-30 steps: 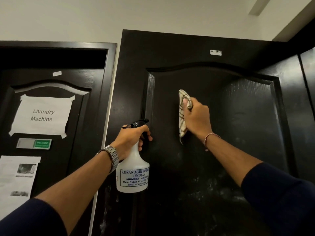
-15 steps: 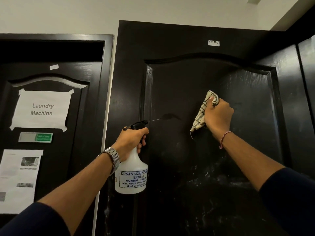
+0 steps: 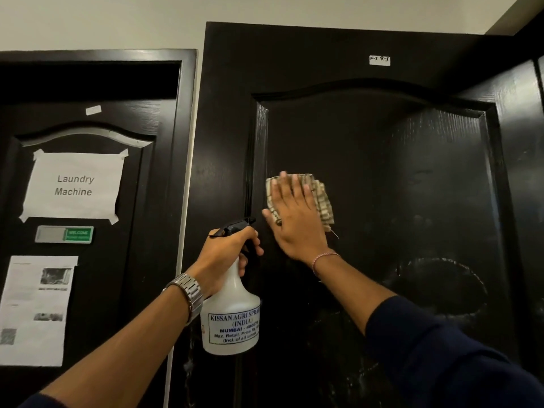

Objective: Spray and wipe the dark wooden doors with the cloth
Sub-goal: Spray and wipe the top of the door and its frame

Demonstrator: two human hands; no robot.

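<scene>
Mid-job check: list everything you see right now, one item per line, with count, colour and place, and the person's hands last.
right door: 1, dark brown, centre and right, being wiped
left door: 1, dark brown, left
cloth: 1, cream with dark checks, flat on right door panel under right hand
spray bottle: 1, white with black trigger, low centre
Laundry Machine sign: 1, white paper, taped on left door
welcome plate: 1, silver and green, under the sign
printed notice: 1, white, lower left door
small label: 1, white, top of right door
left hand: grips bottle neck
right hand: presses cloth, fingers straight
</scene>
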